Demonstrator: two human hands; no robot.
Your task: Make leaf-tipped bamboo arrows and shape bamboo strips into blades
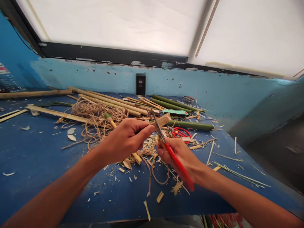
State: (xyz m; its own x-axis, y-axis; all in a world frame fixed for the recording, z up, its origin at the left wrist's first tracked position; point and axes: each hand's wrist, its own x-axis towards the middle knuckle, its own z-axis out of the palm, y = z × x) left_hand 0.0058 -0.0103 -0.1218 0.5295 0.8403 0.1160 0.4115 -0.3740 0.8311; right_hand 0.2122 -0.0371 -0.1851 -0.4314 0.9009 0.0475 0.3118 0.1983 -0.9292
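Observation:
My left hand [129, 134] is closed, thumb and fingers pinching a short pale piece of bamboo [166, 118] whose blunt end points up and right. In my right hand [177, 153] is a pair of scissors [178, 167] with red handles. Their blades, slightly apart, point up and left and cross the bamboo piece just beyond my left fingertips. Beneath my left hand runs a thin bamboo stick [137, 158] with a green tip; its middle is hidden, and I cannot tell whether the hand touches it. Shavings and loose twine [161, 182] lie below both hands.
A tangle of twine [95, 112] covers the left middle of the blue table [47, 158]. Behind are bamboo poles [111, 103], green bamboo stalks [192, 124], turquoise-handled pruning shears [175, 112] and a red-handled tool [181, 133]. A dark, pixelated object [141, 85] stands by the wall.

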